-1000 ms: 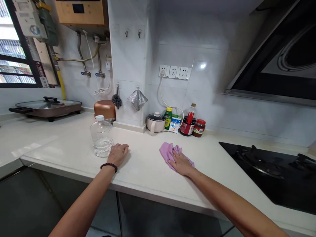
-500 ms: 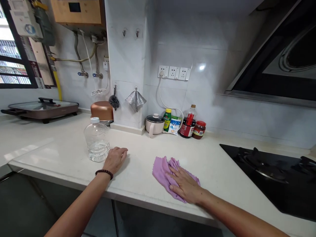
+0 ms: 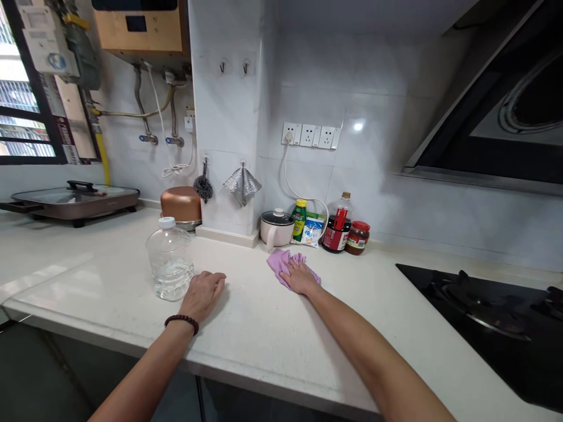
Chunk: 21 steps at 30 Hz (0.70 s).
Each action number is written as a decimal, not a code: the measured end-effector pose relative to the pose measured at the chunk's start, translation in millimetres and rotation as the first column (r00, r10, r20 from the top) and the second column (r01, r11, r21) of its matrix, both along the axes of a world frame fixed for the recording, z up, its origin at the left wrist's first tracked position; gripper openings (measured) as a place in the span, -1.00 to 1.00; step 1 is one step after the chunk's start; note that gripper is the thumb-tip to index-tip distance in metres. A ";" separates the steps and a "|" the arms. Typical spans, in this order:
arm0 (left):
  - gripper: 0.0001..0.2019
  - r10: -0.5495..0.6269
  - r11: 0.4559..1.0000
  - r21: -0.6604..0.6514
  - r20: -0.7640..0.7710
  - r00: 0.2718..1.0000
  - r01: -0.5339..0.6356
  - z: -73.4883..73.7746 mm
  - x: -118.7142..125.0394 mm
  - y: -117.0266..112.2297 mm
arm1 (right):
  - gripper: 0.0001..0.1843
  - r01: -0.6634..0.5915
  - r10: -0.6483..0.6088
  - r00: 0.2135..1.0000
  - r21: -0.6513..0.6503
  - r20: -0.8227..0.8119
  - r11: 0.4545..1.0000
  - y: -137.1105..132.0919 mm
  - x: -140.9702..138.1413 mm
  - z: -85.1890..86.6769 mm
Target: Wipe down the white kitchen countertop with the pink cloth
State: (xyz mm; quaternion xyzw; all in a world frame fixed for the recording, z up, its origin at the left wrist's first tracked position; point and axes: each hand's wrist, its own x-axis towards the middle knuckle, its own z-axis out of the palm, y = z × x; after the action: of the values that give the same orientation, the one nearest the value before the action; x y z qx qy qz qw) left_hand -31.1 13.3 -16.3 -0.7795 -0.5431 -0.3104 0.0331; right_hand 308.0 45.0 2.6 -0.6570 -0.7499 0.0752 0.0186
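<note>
Pressed down on a purple cleaning cloth [image 3: 278, 264], my right hand [image 3: 302, 277] reaches toward the back of the white countertop [image 3: 246, 346]. The cloth lies crumpled under the fingers, just in front of a small pale pot [image 3: 276, 228] with a dark lid. My left hand [image 3: 204, 292] rests on the counter with nothing in it, fingers loosely stretched out. Right beside it stands a clear plastic bottle [image 3: 169, 266] with a white cap, partly filled with clear liquid. A dark bead bracelet [image 3: 182, 319] circles the left wrist.
Along the wall stand a green bottle [image 3: 299, 220], a white-blue packet [image 3: 312, 227], a dark jar [image 3: 335, 237] and a red-lidded jar [image 3: 358, 238]. A black gas hob [image 3: 466, 328] lies at right. A copper-coloured pot [image 3: 180, 204] and an electric pan [image 3: 79, 202] are at left.
My right hand has pushed the purple cloth away from the counter's front edge toward the wall and slightly left. My left hand stays beside the bottle. The view has tilted up slightly.
</note>
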 end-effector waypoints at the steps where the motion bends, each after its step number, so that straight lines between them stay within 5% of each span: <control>1: -0.62 0.008 1.000 -0.004 -0.001 1.000 -0.008 0.3 0.2 0.0 | -0.18 0.021 -0.021 1.000 0.006 -0.003 1.000 3.1 -5.8 1.8; 7: -0.60 0.023 0.999 -0.023 -0.027 0.999 -0.024 1.3 0.9 0.3 | -0.17 0.004 -0.004 1.000 0.012 -0.024 1.000 -8.1 -44.8 3.4; 14: -0.57 0.066 0.997 -0.035 -0.063 0.996 -0.068 1.5 2.8 0.5 | -0.19 -0.331 0.331 0.938 0.023 -0.107 0.943 -67.3 -90.3 -10.0; 21: -0.58 0.094 0.994 -0.042 -0.095 0.991 -0.098 5.4 3.7 -3.2 | -0.21 -0.486 0.473 0.860 -0.021 -0.193 0.874 -138.3 -67.1 -6.4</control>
State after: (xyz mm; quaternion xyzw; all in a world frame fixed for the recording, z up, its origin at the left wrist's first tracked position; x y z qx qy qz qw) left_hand -27.3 10.1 -11.0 -0.7664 -0.5850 -0.2594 0.0552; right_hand 240.8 -93.2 -3.8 -0.4405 -0.8818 0.1626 0.0451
